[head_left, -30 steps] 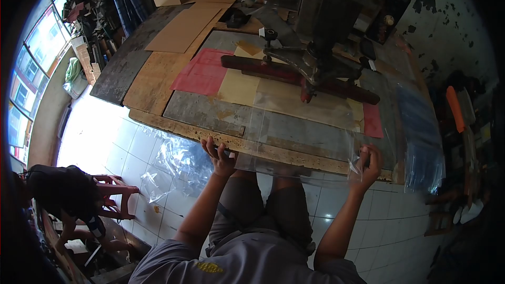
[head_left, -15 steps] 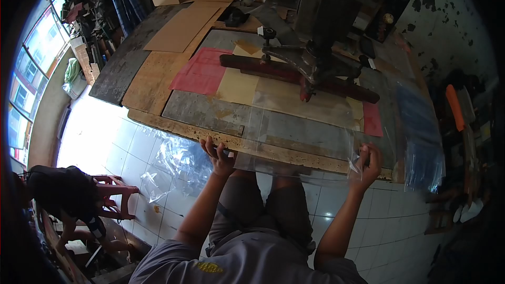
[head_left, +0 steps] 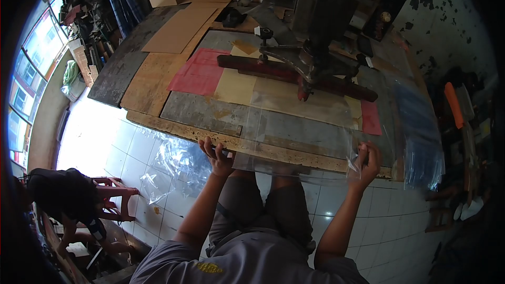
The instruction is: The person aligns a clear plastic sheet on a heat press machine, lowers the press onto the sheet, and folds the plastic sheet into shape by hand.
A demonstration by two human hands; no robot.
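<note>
Nearer me than the red bar [head_left: 247, 66], the clear plastic sheet [head_left: 305, 138] looks mostly spread, its near edge overhanging the counter [head_left: 147, 84]. My right hand [head_left: 369, 163] pinches it; my left hand [head_left: 216, 158] curls there, grip unclear.

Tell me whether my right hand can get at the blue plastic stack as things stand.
Probably yes: the blue plastic stack lies just right of the right hand, with nothing standing between them. The fingers seem to pinch the clear film, though, so they'd likely need to release it.
</note>
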